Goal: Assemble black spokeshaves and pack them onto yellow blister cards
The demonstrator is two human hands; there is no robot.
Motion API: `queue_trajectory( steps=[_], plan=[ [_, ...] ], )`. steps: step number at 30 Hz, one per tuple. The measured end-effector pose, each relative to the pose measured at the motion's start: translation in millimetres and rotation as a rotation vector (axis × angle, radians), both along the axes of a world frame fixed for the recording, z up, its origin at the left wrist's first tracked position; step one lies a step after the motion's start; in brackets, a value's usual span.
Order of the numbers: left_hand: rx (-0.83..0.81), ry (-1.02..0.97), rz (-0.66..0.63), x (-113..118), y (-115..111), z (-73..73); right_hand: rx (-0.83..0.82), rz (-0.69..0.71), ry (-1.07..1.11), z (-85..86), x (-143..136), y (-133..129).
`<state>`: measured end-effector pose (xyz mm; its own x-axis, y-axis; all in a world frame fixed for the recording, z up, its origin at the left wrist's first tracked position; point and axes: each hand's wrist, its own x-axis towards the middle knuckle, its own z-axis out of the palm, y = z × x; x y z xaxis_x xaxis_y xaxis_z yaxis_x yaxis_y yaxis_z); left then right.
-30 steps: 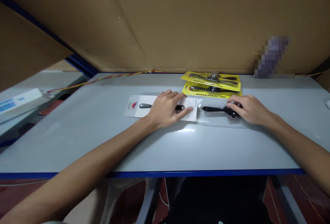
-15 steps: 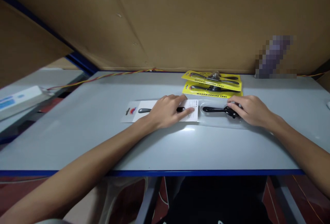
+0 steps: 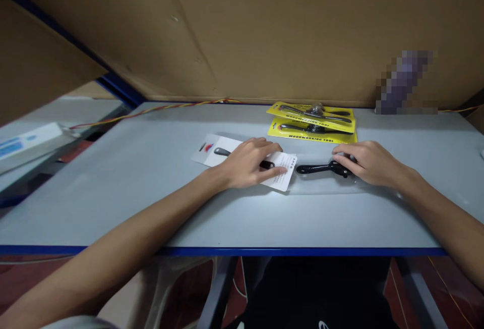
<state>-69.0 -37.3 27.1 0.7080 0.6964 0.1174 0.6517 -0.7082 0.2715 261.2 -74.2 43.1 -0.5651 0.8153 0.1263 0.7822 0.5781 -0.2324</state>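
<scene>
A white printed card (image 3: 282, 180) with a picture of a black handle lies slanted on the desk. My left hand (image 3: 247, 162) grips it from above, fingers near its far edge and thumb across its printed right end. Just right of the card is a black spokeshave (image 3: 315, 168) in a clear plastic package (image 3: 302, 185). My right hand (image 3: 368, 160) closes its thumb and fingers on the spokeshave's middle; its right handle is hidden beneath the hand. Behind, two yellow-carded packs marked "WOODWORKING TOOL" (image 3: 308, 138) overlap, each with a black spokeshave.
The grey desk (image 3: 113, 193) has a blue front edge and a brown board (image 3: 264, 31) behind it. A red and yellow wire (image 3: 159, 109) runs along the back. On the left surface lies a white box (image 3: 34, 142). A blurred purple object (image 3: 404, 81) stands at the back right.
The white card has turned clockwise under my left hand, its right end coming toward me and its left end moving away. My right hand has hardly moved.
</scene>
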Motion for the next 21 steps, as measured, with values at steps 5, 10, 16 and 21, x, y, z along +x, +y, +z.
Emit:
queue_trajectory(
  steps=[5,10,16,21],
  plan=[
    [0.000,0.023,0.070,1,-2,3.1,-0.006,0.003,0.000,0.5,0,-1],
    [-0.021,0.004,0.135,2,-4,4.7,-0.031,-0.013,0.005,2.0,-1,-1],
    [-0.024,-0.019,0.250,8,-9,5.6,-0.109,-0.056,0.058,2.3,-2,0],
    [-0.069,-0.148,0.271,23,-20,-1.0,-0.143,-0.103,0.088,0.3,-14,-3]
  ],
)
